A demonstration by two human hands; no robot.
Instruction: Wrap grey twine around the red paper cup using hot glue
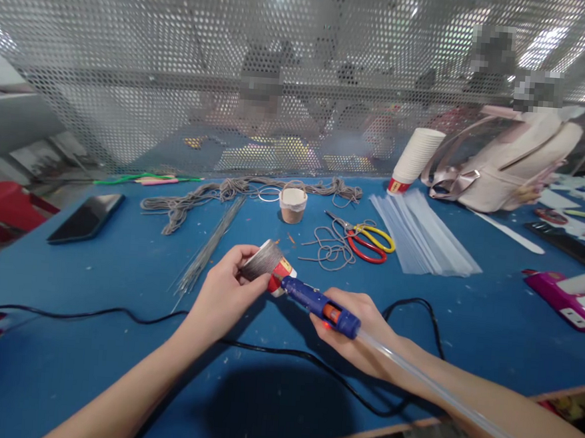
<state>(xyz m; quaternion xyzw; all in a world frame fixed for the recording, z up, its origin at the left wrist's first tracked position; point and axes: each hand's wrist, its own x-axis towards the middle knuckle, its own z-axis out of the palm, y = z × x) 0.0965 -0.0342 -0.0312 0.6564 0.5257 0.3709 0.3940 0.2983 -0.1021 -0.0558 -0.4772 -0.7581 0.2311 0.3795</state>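
Observation:
Tilted in my left hand is a paper cup, partly wrapped in grey cord, with red and yellow print showing on its bare part. My right hand grips a blue hot glue gun, a long clear glue stick trailing out of its back. The gun's nozzle is at the cup's side, close to my left thumb; whether it touches cannot be made out. Beyond the hands stands a small finished-looking basket with a handle and white lining. Loose grey cord lies near red-and-yellow-handled scissors.
Bundled cord and thin wires lie behind my left hand. Clear plastic strips, stacked paper cups and a backpack are at the right. A phone rests left. A black cable crosses the blue table.

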